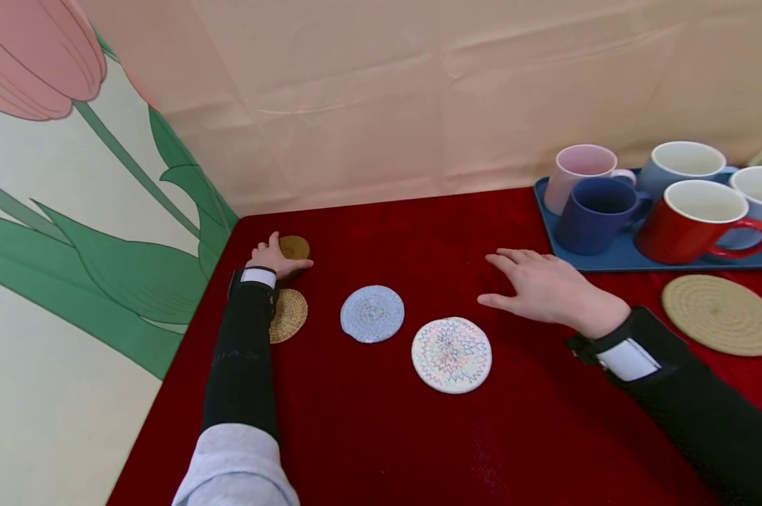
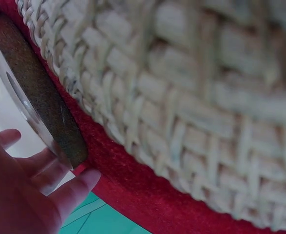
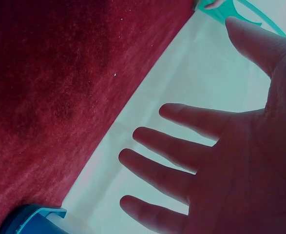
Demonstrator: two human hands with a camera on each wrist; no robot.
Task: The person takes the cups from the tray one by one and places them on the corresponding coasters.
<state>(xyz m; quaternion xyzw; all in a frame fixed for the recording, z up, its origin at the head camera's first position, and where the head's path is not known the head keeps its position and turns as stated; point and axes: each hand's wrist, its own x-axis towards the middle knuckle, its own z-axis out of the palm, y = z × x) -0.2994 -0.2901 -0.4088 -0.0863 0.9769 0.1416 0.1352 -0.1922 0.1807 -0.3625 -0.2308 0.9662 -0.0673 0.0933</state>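
My left hand (image 1: 278, 261) reaches to the table's far left corner, its thumb and fingers spread around the near side of a small brown round coaster (image 1: 294, 247). In the left wrist view, fingertips (image 2: 90, 177) lie close to that disc's dark edge (image 2: 47, 92), beside a shiny rim; whether they touch it is unclear. Under my left wrist lies a woven straw coaster (image 1: 289, 316), large and blurred in the left wrist view. My right hand (image 1: 539, 284) hovers empty over the cloth, fingers apart, left of the blue tray (image 1: 599, 263).
A light blue round coaster (image 1: 372, 314) and a white zigzag-stitched one (image 1: 452, 355) lie mid-table on the red cloth (image 1: 381, 436). The tray carries several mugs, among them a red mug (image 1: 685, 228) and a navy mug (image 1: 592, 221). A beige coiled mat (image 1: 721, 314) lies before it.
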